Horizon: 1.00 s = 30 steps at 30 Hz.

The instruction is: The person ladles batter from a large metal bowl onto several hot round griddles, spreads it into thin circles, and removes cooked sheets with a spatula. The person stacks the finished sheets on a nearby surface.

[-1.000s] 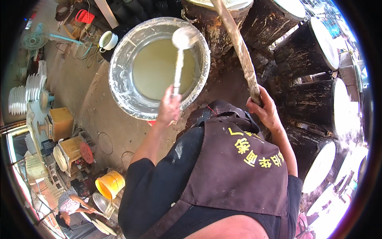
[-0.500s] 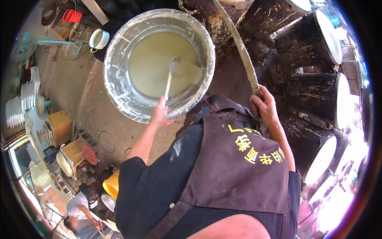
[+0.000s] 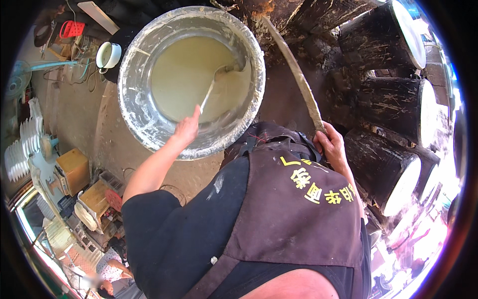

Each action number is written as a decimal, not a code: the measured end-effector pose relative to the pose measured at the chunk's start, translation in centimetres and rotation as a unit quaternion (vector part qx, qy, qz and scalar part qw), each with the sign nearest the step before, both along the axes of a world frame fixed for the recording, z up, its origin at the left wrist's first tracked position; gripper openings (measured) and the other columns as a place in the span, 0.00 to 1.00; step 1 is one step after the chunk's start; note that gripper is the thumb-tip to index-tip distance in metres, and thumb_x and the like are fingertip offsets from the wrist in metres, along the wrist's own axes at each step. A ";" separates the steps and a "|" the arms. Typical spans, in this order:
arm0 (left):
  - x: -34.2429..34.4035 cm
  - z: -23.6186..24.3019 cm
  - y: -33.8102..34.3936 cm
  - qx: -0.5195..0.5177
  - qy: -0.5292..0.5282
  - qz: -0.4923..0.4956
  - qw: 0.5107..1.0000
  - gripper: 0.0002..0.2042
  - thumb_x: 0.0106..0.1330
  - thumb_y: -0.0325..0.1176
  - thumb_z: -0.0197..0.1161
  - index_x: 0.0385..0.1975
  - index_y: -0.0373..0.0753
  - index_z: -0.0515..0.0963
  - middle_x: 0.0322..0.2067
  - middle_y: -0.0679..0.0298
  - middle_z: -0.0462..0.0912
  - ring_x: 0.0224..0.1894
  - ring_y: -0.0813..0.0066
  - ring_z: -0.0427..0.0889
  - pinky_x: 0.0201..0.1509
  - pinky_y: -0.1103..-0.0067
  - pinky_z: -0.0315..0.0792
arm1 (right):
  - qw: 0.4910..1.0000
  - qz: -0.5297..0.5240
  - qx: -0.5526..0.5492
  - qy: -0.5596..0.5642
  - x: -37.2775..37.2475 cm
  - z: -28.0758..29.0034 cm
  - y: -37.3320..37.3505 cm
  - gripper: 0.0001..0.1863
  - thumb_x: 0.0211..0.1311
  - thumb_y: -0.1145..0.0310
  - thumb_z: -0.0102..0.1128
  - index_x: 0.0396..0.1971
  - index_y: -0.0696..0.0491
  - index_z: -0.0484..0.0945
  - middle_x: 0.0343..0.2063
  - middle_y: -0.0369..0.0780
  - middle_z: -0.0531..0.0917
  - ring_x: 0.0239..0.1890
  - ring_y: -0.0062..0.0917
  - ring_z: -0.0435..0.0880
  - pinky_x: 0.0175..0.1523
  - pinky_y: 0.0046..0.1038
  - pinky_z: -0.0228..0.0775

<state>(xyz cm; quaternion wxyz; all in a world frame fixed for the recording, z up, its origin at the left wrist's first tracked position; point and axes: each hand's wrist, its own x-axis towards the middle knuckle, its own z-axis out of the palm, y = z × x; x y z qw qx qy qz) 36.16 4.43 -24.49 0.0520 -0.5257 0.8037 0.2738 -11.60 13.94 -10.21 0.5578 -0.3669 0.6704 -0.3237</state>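
Observation:
My left hand [image 3: 186, 129] is closed round the pale handle of a ladle [image 3: 208, 93] and reaches over the near rim of a large metal tub [image 3: 142, 117]. The ladle's head dips into the pale, creamy liquid [image 3: 184, 70] in the tub, close to its right wall. Dried white batter streaks the tub's inner sides. My right hand [image 3: 330, 143] grips the near end of a long, flat, slightly curved strip [image 3: 298, 70], apparently wood. It slants away to the upper left, with its far end near a dark, crusted surface.
Several dark cylindrical vessels with pale round ends [image 3: 393, 104] line the right side. Left of the tub stands a white cup [image 3: 108, 55]. A red plastic basket [image 3: 71, 29] lies at the far left, wooden boxes [image 3: 73, 171] at the left. Another person [image 3: 112, 266] is at the lower left.
My left hand has moved left and slightly away from me, over the tub's rim. The ladle's head has shifted toward the tub's right wall. The strip has tilted slightly in my right hand.

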 end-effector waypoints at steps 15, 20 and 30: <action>-14.8 11.8 13.7 0.525 0.678 0.453 0.245 0.11 0.75 0.37 0.45 0.51 0.43 0.69 0.16 0.76 0.58 0.11 0.90 0.55 0.12 0.90 0.57 | 0.997 0.061 0.018 -0.049 -7.1 -1.6 1.3 0.24 0.65 0.74 0.51 0.62 0.54 0.67 0.20 0.32 0.77 0.14 0.11 0.69 0.19 0.16 0.61; -16.6 15.7 19.3 0.428 0.768 0.415 0.235 0.24 0.74 0.36 0.47 0.68 0.49 0.53 0.16 0.75 0.57 0.09 0.93 0.53 0.07 0.92 0.51 | 0.979 0.197 0.029 -0.033 -11.8 -1.1 0.9 0.25 0.63 0.74 0.51 0.61 0.54 0.67 0.19 0.33 0.76 0.14 0.11 0.69 0.17 0.17 0.62; -19.3 32.1 17.8 0.040 0.707 0.349 0.614 0.27 0.74 0.35 0.46 0.71 0.53 0.46 0.16 0.72 0.58 0.09 0.89 0.53 0.05 0.90 0.53 | 0.905 0.416 -0.071 -0.055 -9.5 3.0 -4.6 0.25 0.62 0.75 0.52 0.61 0.47 0.70 0.19 0.34 0.78 0.14 0.13 0.72 0.21 0.19 0.69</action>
